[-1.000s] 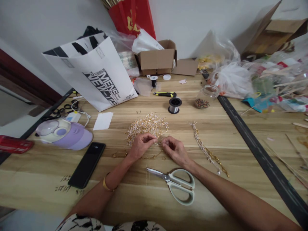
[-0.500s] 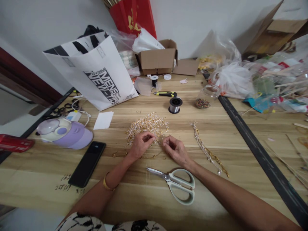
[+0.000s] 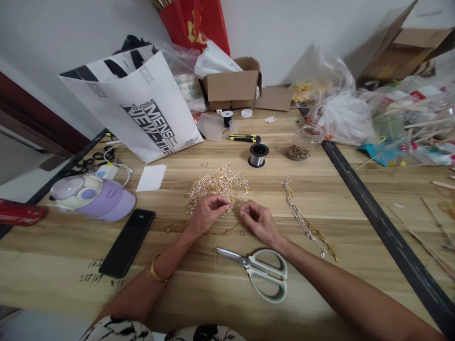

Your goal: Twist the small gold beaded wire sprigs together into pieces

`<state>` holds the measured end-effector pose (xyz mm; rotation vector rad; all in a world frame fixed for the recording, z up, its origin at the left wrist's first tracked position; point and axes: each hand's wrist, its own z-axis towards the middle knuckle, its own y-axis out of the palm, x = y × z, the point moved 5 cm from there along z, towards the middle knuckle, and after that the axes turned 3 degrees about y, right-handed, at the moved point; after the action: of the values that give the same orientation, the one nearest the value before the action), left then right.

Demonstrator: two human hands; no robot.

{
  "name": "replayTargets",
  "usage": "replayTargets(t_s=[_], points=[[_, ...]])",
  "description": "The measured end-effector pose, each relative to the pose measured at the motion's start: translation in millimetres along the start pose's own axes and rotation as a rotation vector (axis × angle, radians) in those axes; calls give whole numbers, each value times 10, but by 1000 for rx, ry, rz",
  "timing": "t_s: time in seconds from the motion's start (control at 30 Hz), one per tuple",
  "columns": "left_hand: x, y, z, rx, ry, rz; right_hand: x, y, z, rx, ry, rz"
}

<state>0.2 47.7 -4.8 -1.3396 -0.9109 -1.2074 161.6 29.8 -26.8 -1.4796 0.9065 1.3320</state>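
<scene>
Pinched: left hand (image 3: 209, 214) and right hand (image 3: 259, 221); contents too fine to tell. Bead pile (image 3: 216, 182) at left hand's 12 o'clock. Hands barely shifted over last second; likely same fine step.

Wooden table (image 3: 199, 298) with scissors (image 3: 245, 261), phone (image 3: 128, 242), glittering pile (image 3: 213, 183), spool (image 3: 258, 157), jar (image 3: 299, 150) and chains (image 3: 306, 226).

- Behind the left hand (image 3: 209, 214): chain heap (image 3: 215, 182) on the surface (image 3: 341, 213)
- Nearer than the right hand (image 3: 261, 223): scissors (image 3: 245, 261)
- Left of the scissors: smartphone (image 3: 128, 242)
- Behind the chain heap, rightward: wire spool (image 3: 258, 160)
- Right of that: jar (image 3: 302, 144)
</scene>
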Motion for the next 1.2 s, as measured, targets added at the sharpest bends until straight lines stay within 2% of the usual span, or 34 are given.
replayTargets(t_s=[0.23, 0.57, 0.8, 1.03, 1.2], points=[[20, 21, -23, 12, 64, 28, -57, 3, -17, -8, -40, -16], [210, 90, -112, 9, 400, 454, -96, 19, -30, -34, -65, -2], [277, 151, -167, 16, 547, 593, -57, 40, -40, -71, -73, -14], [287, 175, -186, 4, 610, 602, -62, 42, -36, -70, -80, -41], [273, 177, -179, -5, 568, 564, -55, 44, -30, -67, -76, -52]])
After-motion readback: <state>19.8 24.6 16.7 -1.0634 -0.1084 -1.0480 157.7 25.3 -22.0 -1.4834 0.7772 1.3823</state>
